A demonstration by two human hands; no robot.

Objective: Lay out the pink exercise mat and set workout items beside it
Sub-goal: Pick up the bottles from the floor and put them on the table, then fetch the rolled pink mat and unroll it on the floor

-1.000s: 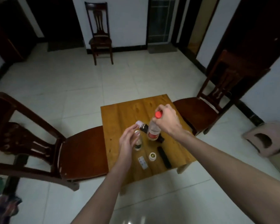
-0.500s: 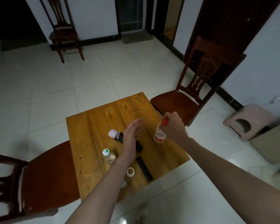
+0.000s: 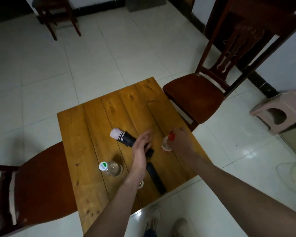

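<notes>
The right hand (image 3: 179,142) grips a clear red-capped bottle (image 3: 167,144) by its neck, upright at the wooden table's (image 3: 85,151) right edge. The left hand (image 3: 142,144), fingers straight and loose, rests flat over a dark rolled bundle (image 3: 126,139) whose long axis runs diagonally, its pink end pointing up-left. Nearby stands a clear green-and-white-capped bottle (image 3: 110,167), its lettering unreadable.
</notes>
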